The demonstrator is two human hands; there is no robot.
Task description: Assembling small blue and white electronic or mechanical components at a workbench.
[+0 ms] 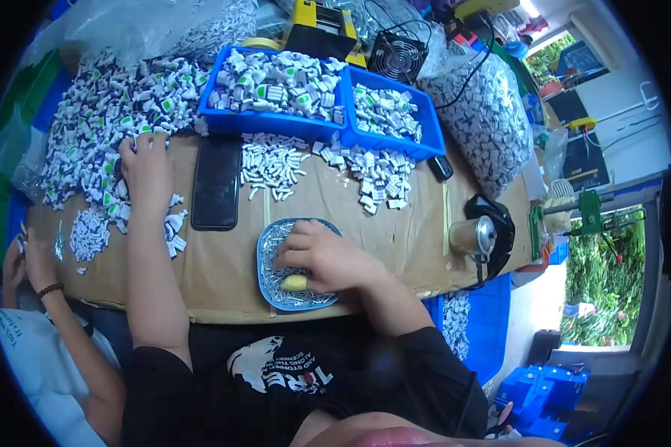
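My left hand [147, 162] lies at the near edge of a big heap of small white, dark blue and green plastic pieces [127, 100]; its fingers are apart and the tips touch the pieces. Over a blue tray [262, 261] of thin metal pins [272, 237] is my right hand [317, 257], fingers bent and drawn together. A yellow cover [294, 283] appears to sit on its thumb. What its fingertips hold, if anything, is hidden. Between the hands lie a black phone [216, 182] and a pile of small white tubular parts [271, 164].
Two blue bins, one left [209, 112] and one right [434, 145], hold similar pieces. White blocks [380, 179] lie before them. A full clear bag [488, 112], a fan [399, 56] and a lidded cup [466, 237] stand around. At left, another person's hands [33, 257] work close by.
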